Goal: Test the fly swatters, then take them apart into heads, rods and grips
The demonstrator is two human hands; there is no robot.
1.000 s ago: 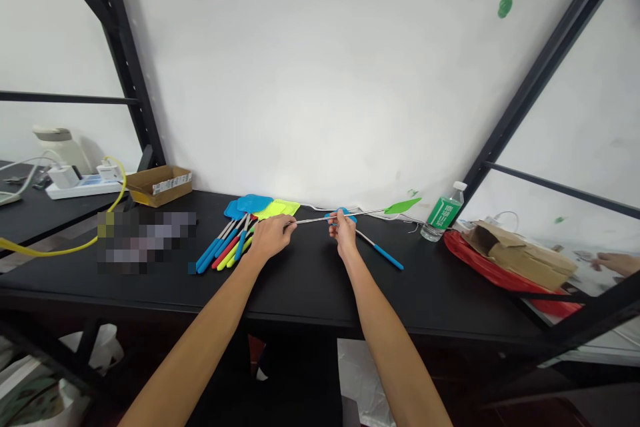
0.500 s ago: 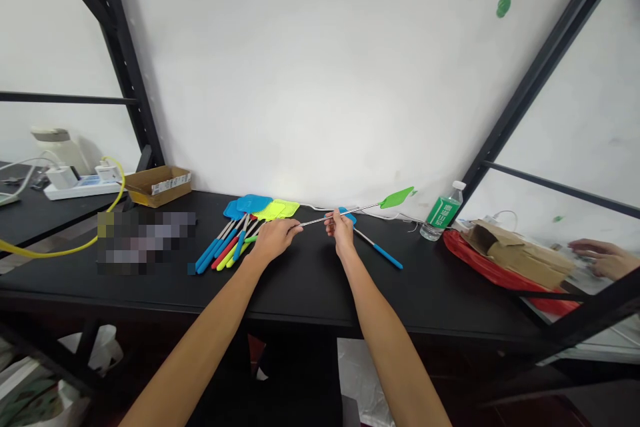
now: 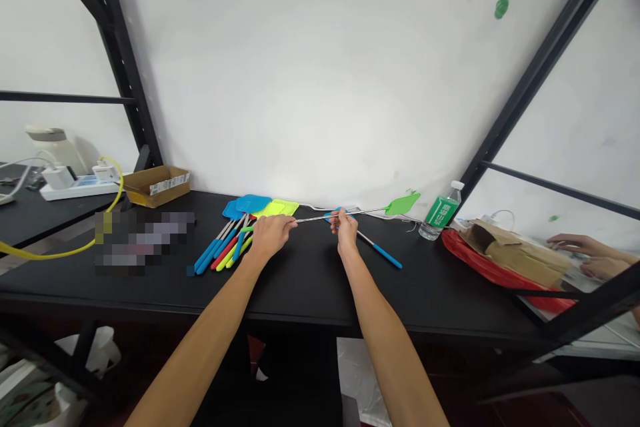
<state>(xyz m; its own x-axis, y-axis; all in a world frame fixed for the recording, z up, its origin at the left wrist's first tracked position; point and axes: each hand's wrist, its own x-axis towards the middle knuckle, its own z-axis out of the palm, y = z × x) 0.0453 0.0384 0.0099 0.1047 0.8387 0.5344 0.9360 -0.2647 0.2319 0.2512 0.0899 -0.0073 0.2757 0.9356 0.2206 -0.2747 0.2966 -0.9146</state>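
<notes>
A green telescopic fly swatter [image 3: 403, 204] is held across the table, its leaf-shaped head to the right. My left hand [image 3: 271, 235] is closed round its handle end, a bit of green grip showing to the left. Farther along, my right hand [image 3: 344, 227] pinches the thin metal shaft. Behind and beside the right hand lies a blue fly swatter [image 3: 386, 255], its head partly hidden. Left of my left hand is a pile of fly swatters with blue heads [image 3: 253, 203], yellow heads [image 3: 283, 208] and blue, red and yellow-green grips [image 3: 207, 256].
A water bottle [image 3: 441, 211] stands at the right by the black frame. Beyond it lie cardboard [image 3: 520, 255] and a red bag [image 3: 465, 259], near another person's hands [image 3: 595, 257]. An open cardboard box [image 3: 157, 187] and a power strip [image 3: 80, 187] are at left.
The green swatter has tilted down to nearly level, and its head has shifted slightly right. My right hand has moved slightly right along with it. At right, more of the other person's hands shows.
</notes>
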